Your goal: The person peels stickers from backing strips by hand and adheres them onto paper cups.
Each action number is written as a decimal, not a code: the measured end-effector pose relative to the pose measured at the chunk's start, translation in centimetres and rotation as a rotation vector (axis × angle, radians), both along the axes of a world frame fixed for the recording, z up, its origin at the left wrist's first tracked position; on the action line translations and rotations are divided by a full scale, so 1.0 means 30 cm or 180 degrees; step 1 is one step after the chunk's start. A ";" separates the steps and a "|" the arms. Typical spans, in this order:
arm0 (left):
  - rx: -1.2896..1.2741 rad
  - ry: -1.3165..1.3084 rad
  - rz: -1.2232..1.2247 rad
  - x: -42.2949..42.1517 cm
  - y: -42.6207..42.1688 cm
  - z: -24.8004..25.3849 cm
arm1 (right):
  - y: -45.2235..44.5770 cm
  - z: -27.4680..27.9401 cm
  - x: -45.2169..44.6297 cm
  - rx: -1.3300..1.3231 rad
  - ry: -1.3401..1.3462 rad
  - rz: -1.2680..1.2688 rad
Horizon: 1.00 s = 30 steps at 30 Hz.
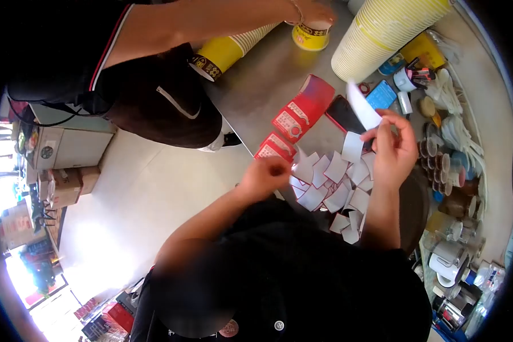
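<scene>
My right hand point(392, 149) pinches a curved white card point(361, 108) between thumb and fingers, above the dark phone point(346, 117). My left hand point(263, 180) is curled at the counter's edge, by a small red printed stack point(276, 146) and the left side of the loose cards; whether it grips something is hidden. Many white cards with red edges point(337, 196) lie in an overlapping heap between my hands. A larger red printed stack point(305, 107) sits beyond them on the metal counter point(260, 85).
Another person's arm point(211, 24) reaches over a yellow cup point(310, 37). Stacked yellow cups point(233, 51) lie beside it, and a tall cup stack point(382, 34) leans at right. A lit phone point(381, 96), a white mug point(405, 80), utensils and containers line the right side.
</scene>
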<state>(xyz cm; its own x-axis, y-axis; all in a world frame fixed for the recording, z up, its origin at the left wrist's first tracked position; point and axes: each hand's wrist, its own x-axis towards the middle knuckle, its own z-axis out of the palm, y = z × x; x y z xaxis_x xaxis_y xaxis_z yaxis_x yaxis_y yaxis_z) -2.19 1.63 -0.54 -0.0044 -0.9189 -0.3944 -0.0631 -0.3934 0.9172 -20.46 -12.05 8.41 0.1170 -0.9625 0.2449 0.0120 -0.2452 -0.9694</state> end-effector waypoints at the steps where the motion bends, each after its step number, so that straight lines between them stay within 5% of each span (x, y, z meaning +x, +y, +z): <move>1: -0.0428 0.0182 -0.0208 -0.046 -0.008 -0.044 | 0.002 0.008 0.005 -0.0001 -0.0031 -0.0063; 2: -0.0059 0.0669 -0.0492 -0.084 -0.029 -0.026 | 0.006 0.004 0.014 -0.0012 -0.0027 -0.0065; 4: -0.0423 -0.0027 -0.0531 -0.129 -0.031 -0.036 | 0.012 -0.020 0.039 -0.0087 -0.0372 0.0428; 6: -0.0155 -0.0924 -0.0259 -0.103 -0.012 -0.062 | 0.014 -0.038 0.056 -0.0147 -0.0359 0.0552; 7: -0.0843 -0.1542 0.0376 -0.089 0.003 -0.107 | 0.016 -0.048 0.063 -0.0197 -0.0345 0.0667; 10: -0.0968 -0.3225 0.0957 -0.005 0.021 -0.134 | 0.021 -0.082 0.105 -0.0304 -0.0399 0.0829; 13: -0.0286 -0.3082 0.0811 0.011 0.028 -0.132 | 0.029 -0.102 0.163 -0.0617 -0.0204 0.0925; 20: -0.0667 -0.2847 0.1145 0.048 0.038 -0.158 | 0.050 -0.053 0.259 -0.1549 0.0399 0.1148; 30: -0.0755 -0.0157 0.1169 0.105 0.043 -0.058 | 0.079 0.005 0.311 -0.2103 0.0508 0.1415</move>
